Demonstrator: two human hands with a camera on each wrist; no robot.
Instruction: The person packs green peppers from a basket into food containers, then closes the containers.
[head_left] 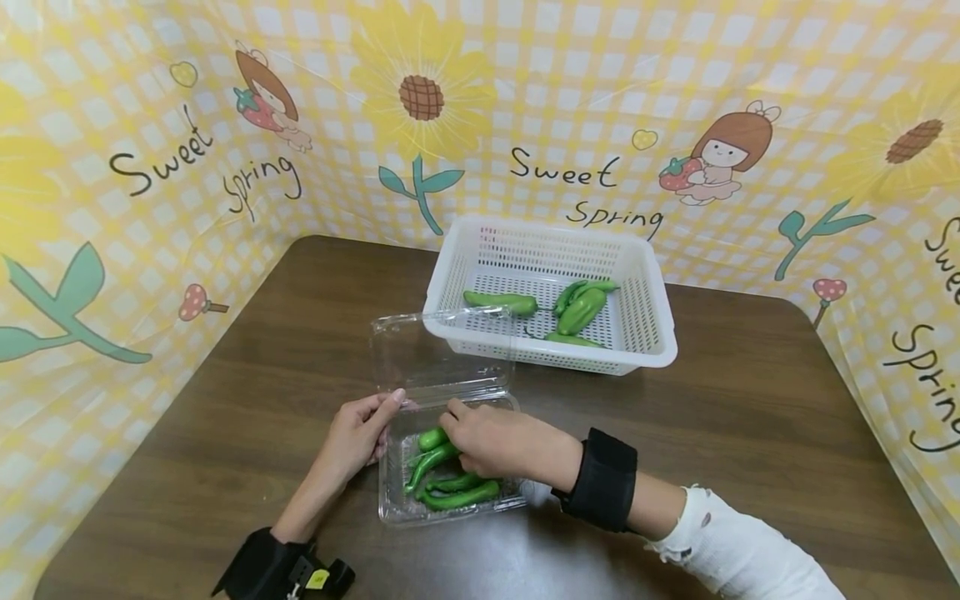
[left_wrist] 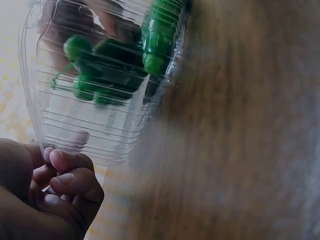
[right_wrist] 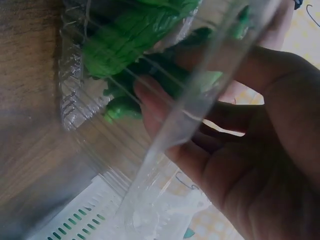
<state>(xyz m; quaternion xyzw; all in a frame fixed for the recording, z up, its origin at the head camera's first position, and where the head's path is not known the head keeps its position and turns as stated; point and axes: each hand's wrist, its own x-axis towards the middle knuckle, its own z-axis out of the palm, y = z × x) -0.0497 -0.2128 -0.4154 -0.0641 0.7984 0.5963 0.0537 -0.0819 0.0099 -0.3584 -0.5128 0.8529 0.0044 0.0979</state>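
Observation:
A clear plastic clamshell container [head_left: 395, 504] stands on the table with its lid [head_left: 442, 358] raised. Several green peppers [head_left: 459, 497] lie inside it. At its left rim my left hand [head_left: 351, 437] pinches the edge between thumb and fingers; the left wrist view shows this pinch [left_wrist: 70, 175] close up. My right hand [head_left: 504, 442] reaches into the container from the right. Through the ribbed wall in the right wrist view, its thumb and fingers [right_wrist: 155, 102] curl round a dark green pepper [right_wrist: 167, 75] among the others. That pepper is mostly hidden by the hand in the head view.
Behind the container sits a white perforated basket [head_left: 660, 337] holding several green peppers [head_left: 581, 312]; the raised lid overlaps its front left corner in the head view. A patterned cloth [head_left: 555, 100] rises along the back and sides of the brown table [head_left: 750, 433].

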